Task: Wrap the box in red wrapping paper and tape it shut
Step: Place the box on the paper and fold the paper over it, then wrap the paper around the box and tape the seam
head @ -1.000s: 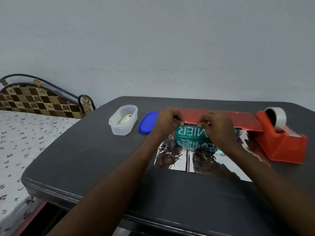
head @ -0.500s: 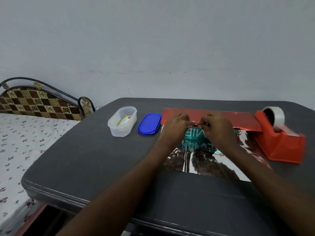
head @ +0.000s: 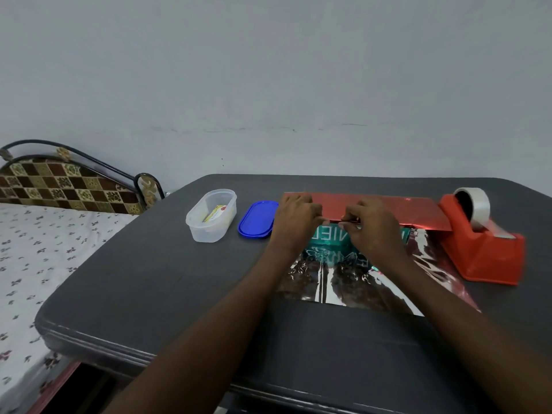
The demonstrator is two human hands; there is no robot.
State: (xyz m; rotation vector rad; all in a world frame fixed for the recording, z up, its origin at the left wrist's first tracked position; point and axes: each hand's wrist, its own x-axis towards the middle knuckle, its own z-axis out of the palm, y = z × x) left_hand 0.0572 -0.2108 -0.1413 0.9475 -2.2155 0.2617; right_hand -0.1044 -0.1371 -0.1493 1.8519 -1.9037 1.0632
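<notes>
Nearest the camera, both forearms enter from the bottom edge, cut off there, and reach forward over a dark grey counter (head: 143, 282) with a rounded corner. On it lies the wrapping paper (head: 385, 209), its shiny silver underside up near the viewer and mirroring the arms; its far flap shows red and is folded toward the viewer over the box (head: 327, 243). The teal box sits on the sheet at mid-counter, largely hidden by hands and flap — only part of its near side shows, with white lettering cut off. Its long axis appears to run left to right, parallel to the red flap's edge.

The left hand (head: 297, 221) and right hand (head: 372, 227) sit close together, fingers curled, each pinching the flap's near edge above the box.

Right of the sheet stands an orange tape dispenser (head: 484, 249) carrying a roll of clear tape (head: 475, 207). Left of the hands lie a blue lid (head: 258, 218) and, beyond it, a clear tub (head: 210, 215) whose contents are hard to make out.

At far left a bed (head: 35, 255) with a flowered sheet and a checked headboard (head: 65, 186) meets a plain pale wall (head: 268, 85).
</notes>
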